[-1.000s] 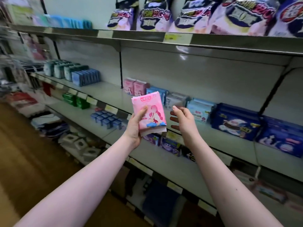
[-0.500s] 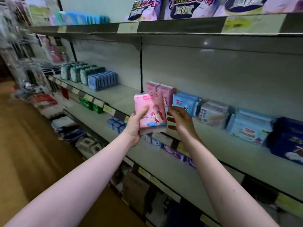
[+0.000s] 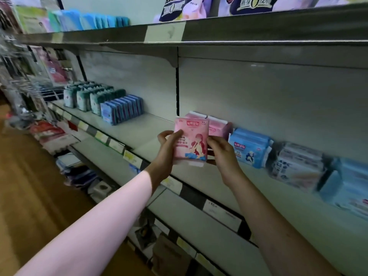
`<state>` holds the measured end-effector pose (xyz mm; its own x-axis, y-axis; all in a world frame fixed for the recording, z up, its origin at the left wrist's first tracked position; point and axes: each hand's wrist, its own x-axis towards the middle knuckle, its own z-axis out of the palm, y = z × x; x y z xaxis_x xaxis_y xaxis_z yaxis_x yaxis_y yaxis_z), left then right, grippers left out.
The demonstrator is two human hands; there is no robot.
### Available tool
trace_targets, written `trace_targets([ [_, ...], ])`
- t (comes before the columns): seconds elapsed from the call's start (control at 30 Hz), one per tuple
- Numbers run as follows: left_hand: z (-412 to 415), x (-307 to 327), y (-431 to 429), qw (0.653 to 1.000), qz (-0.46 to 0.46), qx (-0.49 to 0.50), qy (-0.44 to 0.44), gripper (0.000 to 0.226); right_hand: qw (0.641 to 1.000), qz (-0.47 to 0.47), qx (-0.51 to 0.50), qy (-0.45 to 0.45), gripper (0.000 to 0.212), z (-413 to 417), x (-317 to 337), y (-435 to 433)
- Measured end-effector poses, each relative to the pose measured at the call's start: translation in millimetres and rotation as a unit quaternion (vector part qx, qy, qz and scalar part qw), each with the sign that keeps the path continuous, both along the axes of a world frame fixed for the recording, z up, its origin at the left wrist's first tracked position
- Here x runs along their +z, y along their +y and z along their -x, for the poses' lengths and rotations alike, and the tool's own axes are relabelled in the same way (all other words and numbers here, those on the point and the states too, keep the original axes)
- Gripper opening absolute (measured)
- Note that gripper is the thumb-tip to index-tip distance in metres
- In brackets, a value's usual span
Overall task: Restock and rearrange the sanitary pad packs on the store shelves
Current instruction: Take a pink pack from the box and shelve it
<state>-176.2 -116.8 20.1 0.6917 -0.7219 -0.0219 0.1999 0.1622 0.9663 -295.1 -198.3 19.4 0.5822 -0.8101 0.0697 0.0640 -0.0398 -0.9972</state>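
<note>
Pad pack [image 3: 190, 143], pink, upright before shelf [image 3: 143, 134].
Gripped at both edges by left hand [image 3: 166, 150] and right hand [image 3: 224, 156], fingers [image 3: 212, 141] curled (matching pink packs [image 3: 217, 126] just behind).

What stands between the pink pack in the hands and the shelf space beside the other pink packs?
Nothing visible. The flat pink plastic pad pack, held in the left hand and right hand, hangs just in front of the shelved pink packs on the grey metal shelf.
</note>
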Motion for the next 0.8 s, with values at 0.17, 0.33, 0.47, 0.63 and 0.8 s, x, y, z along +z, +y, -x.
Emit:
trace_targets([
  [0.17, -34, -6, -16, 0.998, -0.027, -0.028, -0.045, 0.034, 0.999, 0.009, -0.033, 0.008, 0.026, -25, -4, -13],
  [0.33, -78, -8, -36, 0.989, -0.047, -0.071, -0.123, 0.026, 0.993, 0.022, -0.116, 0.011, 0.021, -63, -11, -25],
  [0.47, -124, -10, -51, 0.974, -0.078, -0.13, -0.168, 0.027, 0.986, 0.009, -0.168, 0.006, 0.009, -103, -15, -24],
  [0.63, -155, -22, -59, 0.961, -0.083, -0.209, -0.159, 0.037, 0.979, -0.005, -0.205, -0.004, 0.008, -133, -25, -20],
  [0.8, -173, -28, -67, 0.959, -0.069, -0.254, -0.101, 0.036, 0.969, -0.036, -0.244, -0.011, 0.012, -152, -32, -16],
])
